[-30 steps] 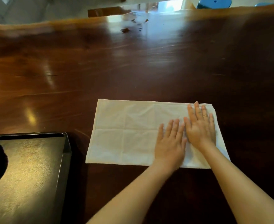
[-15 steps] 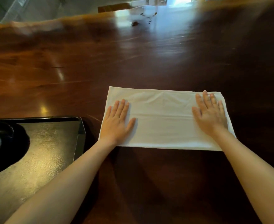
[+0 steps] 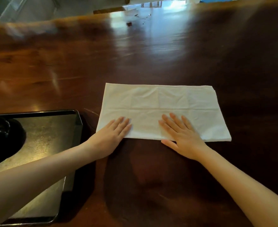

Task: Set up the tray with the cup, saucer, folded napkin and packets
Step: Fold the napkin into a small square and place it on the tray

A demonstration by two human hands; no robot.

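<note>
Our 2 hands press flat on a white napkin [image 3: 164, 110] lying on the table [image 3: 135, 59].

Left hand [image 3: 113, 133] and right hand [image 3: 182, 135], fingers spread, hold its near edge, just right of the tray [image 3: 77, 122]; uneven pressure could skew the fold.

Both forearms bare, reaching forward from the near edge. Left hand [image 3: 113, 133] lies palm down, fingers together and pointing forward-right — flat, gripping nothing. Right hand [image 3: 182, 135] also palm down, fingers slightly spread, thumb out to the left — flat, likewise empty. Hands apart, roughly level.
</note>
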